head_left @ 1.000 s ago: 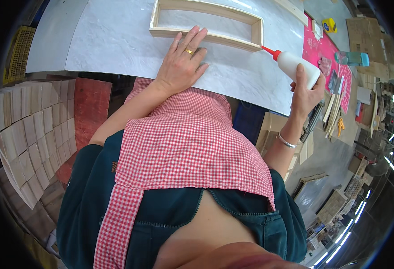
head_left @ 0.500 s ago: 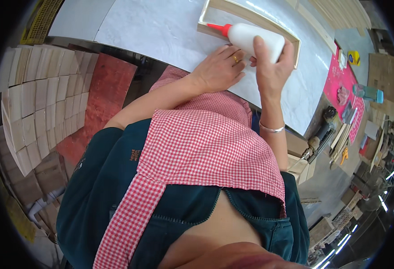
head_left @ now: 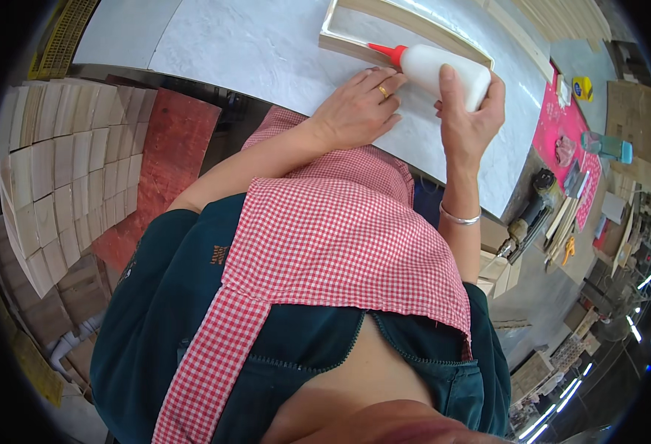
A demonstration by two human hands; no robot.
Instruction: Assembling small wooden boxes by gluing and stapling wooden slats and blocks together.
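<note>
My right hand [head_left: 472, 118] is wrapped round a white squeeze bottle [head_left: 427, 68] with a red cone nozzle. The bottle lies tilted, its tip pointing left at the near side of a rectangular wooden frame [head_left: 339, 43]. Whether the tip touches the wood I cannot tell. The frame sits on a grey-white marbled tabletop [head_left: 244, 52], its near side partly hidden by the bottle and hand. My left hand [head_left: 358, 107], with a gold ring, rests at the table's near edge below the frame. Its fingers are stretched out and slightly bent, holding nothing.
Stacked wooden pieces [head_left: 74, 163] stand at the left beside a red board [head_left: 173, 148]. Long wooden strips [head_left: 562, 16] lie at the far right. Beyond the table's right end are a pink surface [head_left: 555, 122], a yellow container [head_left: 582, 88] and a teal clear bottle [head_left: 606, 146].
My right hand has carried the bottle to the right and slightly nearer, its nozzle travelling along the frame's near side. My left hand has shifted slightly left; the frame appears shifted slightly left too.
</note>
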